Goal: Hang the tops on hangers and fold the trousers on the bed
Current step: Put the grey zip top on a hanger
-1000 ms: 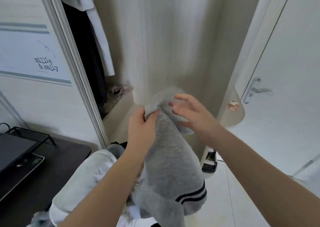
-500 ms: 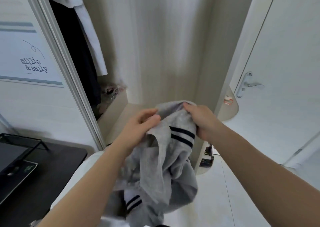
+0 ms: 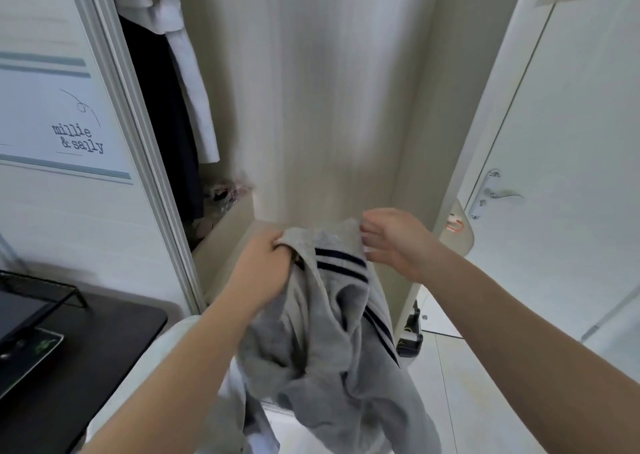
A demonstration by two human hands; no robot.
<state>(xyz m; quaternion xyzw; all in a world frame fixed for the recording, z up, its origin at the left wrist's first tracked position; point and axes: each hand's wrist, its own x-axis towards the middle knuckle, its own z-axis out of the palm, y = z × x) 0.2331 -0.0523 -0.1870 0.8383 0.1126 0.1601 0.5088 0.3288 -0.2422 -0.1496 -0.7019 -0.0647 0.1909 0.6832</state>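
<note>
Hanging bulk: the grey garment (image 3: 332,342) sags nearest the camera, bunched and twisted between the two forearms; its long axis runs from the hands down towards the floor; a pale cloth (image 3: 156,360) lies beneath it at lower left, beside the black desk (image 3: 86,367)
Left grip: the left hand (image 3: 266,263) is clenched round a gathered fold at the garment's upper left; knuckles up, the cloth spills out of the fist to the right and downward
Right grip: the right hand (image 3: 398,242) sits slightly higher and further out; its curled fingertips pinch the top edge at the upper right corner, a lighter hold than the left
Held edge: it runs across, left to right, slack between the hands; the navy stripes (image 3: 341,263) lie just under it, nearer the right hand
Deciding relation: all the weight hangs below both grips, and the hands are close together; spreading them apart along that edge would probably open the piece out
Top or trousers: cannot tell while it is this crumpled; opening it should settle hanger or bed
Beyond: the open wardrobe (image 3: 329,107) stands straight ahead; a white top (image 3: 183,72) and a dark garment (image 3: 156,124) hang at its left; no spare hanger shows, and the bed is out of view; a closed door (image 3: 571,176) stands to the right
</note>
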